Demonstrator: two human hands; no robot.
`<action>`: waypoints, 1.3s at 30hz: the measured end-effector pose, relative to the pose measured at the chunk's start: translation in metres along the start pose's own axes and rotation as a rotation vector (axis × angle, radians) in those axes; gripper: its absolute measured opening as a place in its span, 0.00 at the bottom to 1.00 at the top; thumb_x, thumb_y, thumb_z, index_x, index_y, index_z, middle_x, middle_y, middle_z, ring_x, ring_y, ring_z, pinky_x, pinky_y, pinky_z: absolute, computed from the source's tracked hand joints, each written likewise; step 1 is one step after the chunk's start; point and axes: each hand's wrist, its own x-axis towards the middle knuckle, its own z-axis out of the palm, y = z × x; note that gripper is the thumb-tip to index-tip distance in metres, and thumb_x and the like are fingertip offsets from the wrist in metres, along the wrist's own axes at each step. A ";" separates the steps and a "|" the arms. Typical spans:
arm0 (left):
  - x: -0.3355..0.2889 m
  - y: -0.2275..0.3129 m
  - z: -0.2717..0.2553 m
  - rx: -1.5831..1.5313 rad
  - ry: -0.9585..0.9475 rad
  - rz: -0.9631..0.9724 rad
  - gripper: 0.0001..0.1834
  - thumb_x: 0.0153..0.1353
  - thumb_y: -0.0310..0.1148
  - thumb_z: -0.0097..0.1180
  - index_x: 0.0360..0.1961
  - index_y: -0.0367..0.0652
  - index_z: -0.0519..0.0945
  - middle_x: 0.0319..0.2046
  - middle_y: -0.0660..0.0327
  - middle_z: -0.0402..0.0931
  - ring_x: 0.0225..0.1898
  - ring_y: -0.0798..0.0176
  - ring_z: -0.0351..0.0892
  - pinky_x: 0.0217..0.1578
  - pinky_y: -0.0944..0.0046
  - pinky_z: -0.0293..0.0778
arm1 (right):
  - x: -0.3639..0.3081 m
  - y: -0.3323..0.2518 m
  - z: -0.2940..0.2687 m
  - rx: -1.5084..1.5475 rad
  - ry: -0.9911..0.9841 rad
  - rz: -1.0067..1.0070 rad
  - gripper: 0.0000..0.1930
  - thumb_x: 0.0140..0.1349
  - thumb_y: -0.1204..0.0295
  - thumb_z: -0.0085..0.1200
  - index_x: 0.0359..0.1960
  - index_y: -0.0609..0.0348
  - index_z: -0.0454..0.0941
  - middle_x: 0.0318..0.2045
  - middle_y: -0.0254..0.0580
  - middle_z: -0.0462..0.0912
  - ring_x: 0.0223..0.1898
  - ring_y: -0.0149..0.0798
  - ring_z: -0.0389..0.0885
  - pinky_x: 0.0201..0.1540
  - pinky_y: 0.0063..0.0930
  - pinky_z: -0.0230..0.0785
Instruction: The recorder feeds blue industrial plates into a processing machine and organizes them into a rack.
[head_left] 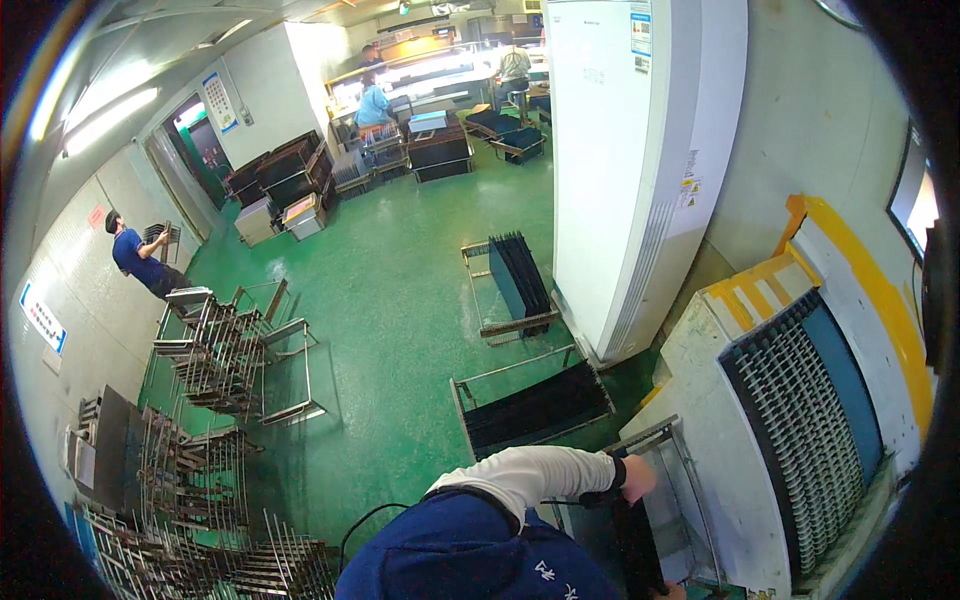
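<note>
My left hand (pixel 638 478), in a white sleeve with a black wristband, is closed on the far end of a narrow stack of dark panels (pixel 635 545). At the lower edge, my right hand (pixel 673 592) shows only in part, its fingers closed at the near end of the same stack. The panels stand upright within a metal rack (pixel 695 500), whose bars run along their right side. How many panels I grip cannot be made out. Just right of the rack is a white machine with a slotted conveyor (pixel 805 425), lined with rows of small rollers.
Racks of dark panels (pixel 540 410) and blue-edged panels (pixel 520 280) stand on the green floor ahead. A tall white cabinet (pixel 610 180) rises behind them. Stacked metal racks (pixel 215 350) fill the left side. One person (pixel 140 255) carries a rack; others sit at a lit bench (pixel 430 80).
</note>
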 end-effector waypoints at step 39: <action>0.002 0.002 0.000 -0.002 0.063 -0.025 0.13 0.43 0.35 0.65 0.33 0.46 0.89 0.34 0.54 0.86 0.38 0.45 0.86 0.35 0.48 0.79 | -0.030 -0.050 -0.018 -0.091 0.053 0.007 0.25 0.61 0.67 0.59 0.59 0.65 0.77 0.52 0.60 0.83 0.52 0.56 0.81 0.54 0.45 0.72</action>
